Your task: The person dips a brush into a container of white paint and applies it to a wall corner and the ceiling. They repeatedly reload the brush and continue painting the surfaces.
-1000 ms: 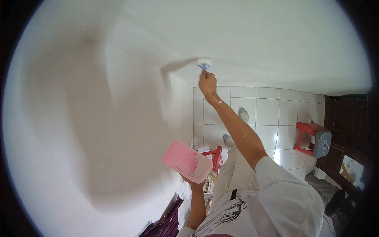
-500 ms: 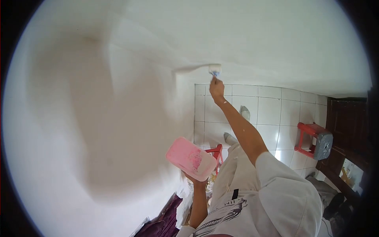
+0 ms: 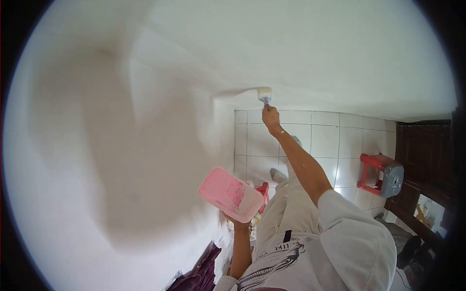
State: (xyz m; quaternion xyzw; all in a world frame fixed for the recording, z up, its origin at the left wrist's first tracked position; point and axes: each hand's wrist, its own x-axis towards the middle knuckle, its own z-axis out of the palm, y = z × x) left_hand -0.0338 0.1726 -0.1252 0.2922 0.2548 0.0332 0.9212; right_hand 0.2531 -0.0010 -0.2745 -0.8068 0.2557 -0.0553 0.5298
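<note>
A paintbrush with pale bristles is in my right hand, whose fingers close around its handle. The bristles lie against the white wall, low down above the floor tiles. My left hand grips a pink plastic tub from beneath, mostly hidden by it. The tub is tilted toward me, with whitish paint in its lower right end and pink, paint-streaked patches on the inside.
A red stool with a grey top stands at the right near a dark wooden door. Another red stool is partly hidden behind the tub. Purple cloth lies at the lower left. White tiles cover the floor.
My right hand and the paintbrush have moved slightly down in view along the wall. The tub has shifted a little to the left. The whole view has turned slightly.
</note>
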